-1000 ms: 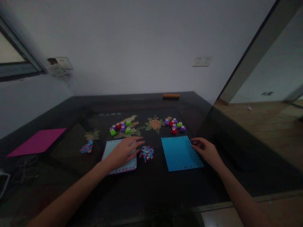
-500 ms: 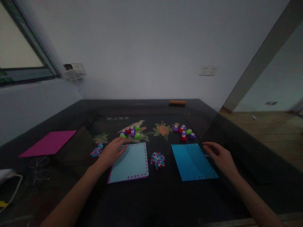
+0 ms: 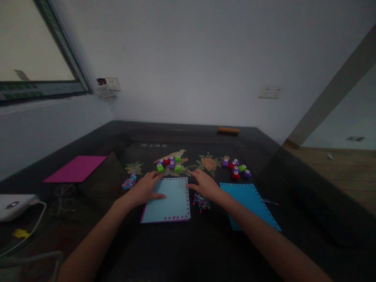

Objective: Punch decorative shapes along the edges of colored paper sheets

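A pale blue sheet (image 3: 169, 205) lies on the dark table, a pink layer showing at its edge and pink dots along its borders. My left hand (image 3: 147, 188) rests over its upper left corner, thumb apart from the fingers. At the upper right edge of the same sheet is my right hand (image 3: 205, 185), its thumb and fingers spread. Below that hand sits a pile of small pink, blue and white bits (image 3: 201, 203), partly covered. A brighter blue sheet (image 3: 245, 201) with dark dots along its edges is partly hidden under my right forearm.
Several one-eyed toys stand in a left cluster (image 3: 172, 165) and a right cluster (image 3: 235, 168). Another pile of bits (image 3: 129, 181) is beside my left wrist. A magenta sheet (image 3: 75, 169), coiled cable (image 3: 62, 199) and white device (image 3: 17, 205) lie left. An orange-brown stick (image 3: 228, 130) is far back.
My right hand has moved left from the brighter blue sheet to the pale sheet's upper right edge. My left hand stays at the pale sheet's corner. The view has shifted left.
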`<state>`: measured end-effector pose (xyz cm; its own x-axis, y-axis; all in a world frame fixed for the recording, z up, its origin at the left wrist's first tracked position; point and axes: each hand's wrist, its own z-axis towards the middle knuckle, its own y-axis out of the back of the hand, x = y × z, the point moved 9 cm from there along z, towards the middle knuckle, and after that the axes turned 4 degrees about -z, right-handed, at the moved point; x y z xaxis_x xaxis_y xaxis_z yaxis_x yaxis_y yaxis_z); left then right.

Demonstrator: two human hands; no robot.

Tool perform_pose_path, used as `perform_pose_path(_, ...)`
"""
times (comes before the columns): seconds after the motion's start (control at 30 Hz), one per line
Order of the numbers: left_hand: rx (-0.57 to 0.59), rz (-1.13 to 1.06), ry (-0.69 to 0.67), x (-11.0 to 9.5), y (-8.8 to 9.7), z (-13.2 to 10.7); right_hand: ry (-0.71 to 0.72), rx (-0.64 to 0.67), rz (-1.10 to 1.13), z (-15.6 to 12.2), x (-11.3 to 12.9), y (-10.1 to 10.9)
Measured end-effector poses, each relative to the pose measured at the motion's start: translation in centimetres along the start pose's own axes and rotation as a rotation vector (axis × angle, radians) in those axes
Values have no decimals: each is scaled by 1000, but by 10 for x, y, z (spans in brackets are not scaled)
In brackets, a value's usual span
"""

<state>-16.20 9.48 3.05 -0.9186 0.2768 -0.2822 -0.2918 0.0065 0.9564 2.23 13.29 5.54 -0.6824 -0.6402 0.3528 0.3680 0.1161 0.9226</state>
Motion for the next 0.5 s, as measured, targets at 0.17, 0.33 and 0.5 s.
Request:
perform_pose_path(0.17, 10, 12, -13, 2, -3, 1, 57, 52, -90, 16, 7, -19)
perform_pose_path(0.33, -22, 9, -25, 6, -4, 1, 64, 53, -134, 12, 8, -21)
perform_pose_path(0.5, -8, 55, -17, 1, -1, -1, 84, 31, -150, 9, 9, -20)
